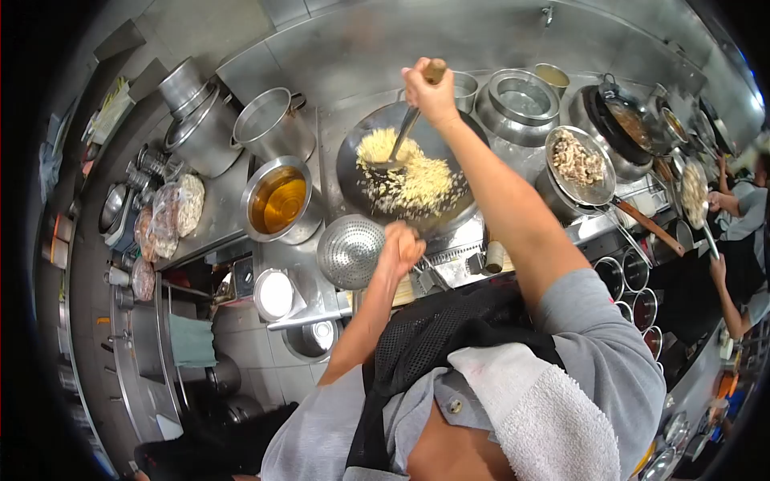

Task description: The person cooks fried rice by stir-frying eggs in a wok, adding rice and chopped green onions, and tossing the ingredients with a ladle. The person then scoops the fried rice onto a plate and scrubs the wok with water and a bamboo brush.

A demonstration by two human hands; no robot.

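Note:
My right hand [431, 92] is wrapped round the wooden end of a long metal ladle [407, 128], above the far side of a dark wok [353, 180]. The ladle's bowl rests among loose yellow, rice-like grains [421, 183] in the wok. At the wok's near edge my left hand [403, 244] is closed in a fist; what it grips is hidden. Just left of that hand lies a round perforated strainer [351, 252]. A metal pot of amber liquid [281, 200] stands further left.
Steel pots [274, 124] stand at the back left. To the right, a strainer of cooked pieces [579, 164] with a wooden handle rests over a pot, near another wok [626, 120]. Another person [742, 208] works at the far right. Bagged food [164, 216] lies on the left counter.

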